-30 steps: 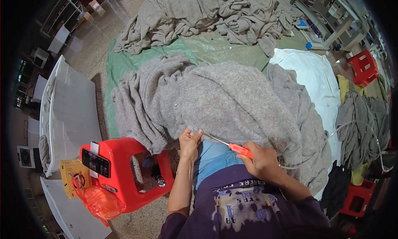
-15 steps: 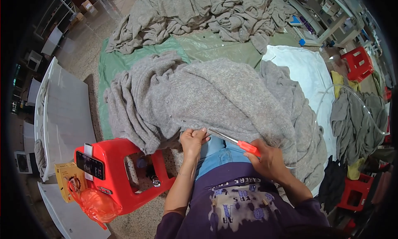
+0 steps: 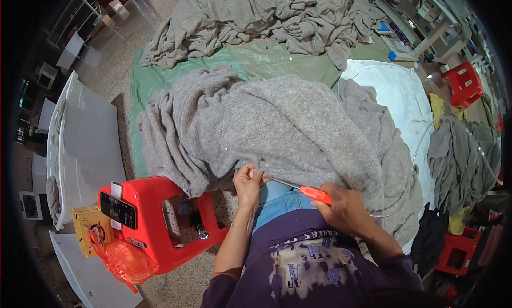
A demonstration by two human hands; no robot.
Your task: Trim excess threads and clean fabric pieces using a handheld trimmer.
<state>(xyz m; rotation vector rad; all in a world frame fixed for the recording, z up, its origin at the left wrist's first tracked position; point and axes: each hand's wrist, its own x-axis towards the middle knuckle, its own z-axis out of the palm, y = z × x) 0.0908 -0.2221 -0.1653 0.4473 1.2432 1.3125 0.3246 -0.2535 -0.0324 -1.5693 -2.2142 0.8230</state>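
My left hand [image 3: 247, 186] pinches the near edge of a grey knitted garment [image 3: 288, 116] spread over my lap, and a narrow fold stands up at the fingertips. In my right hand [image 3: 344, 205] is a red-handled tool with a slim metal shaft [image 3: 316, 195]. Its shaft points left, and the tip meets or nearly meets the left fingers; exact contact cannot be made out. Small shiny dots like buttons show on the knit just above the left hand. A clear tube [image 3: 399, 205] curves away from near the right hand.
At my left, a red plastic stool [image 3: 152, 201] holds a phone [image 3: 118, 210]; an orange plastic bag [image 3: 128, 260] and yellow box [image 3: 92, 230] are beside it. Grey knits pile [image 3: 240, 20] on green sheeting [image 3: 160, 81] ahead. White cloth [image 3: 392, 92] lies right, with dark garments beyond.
The tool has shifted slightly left, its tip closer to my left fingers. The fabric edge at my left hand is now raised in a fold.
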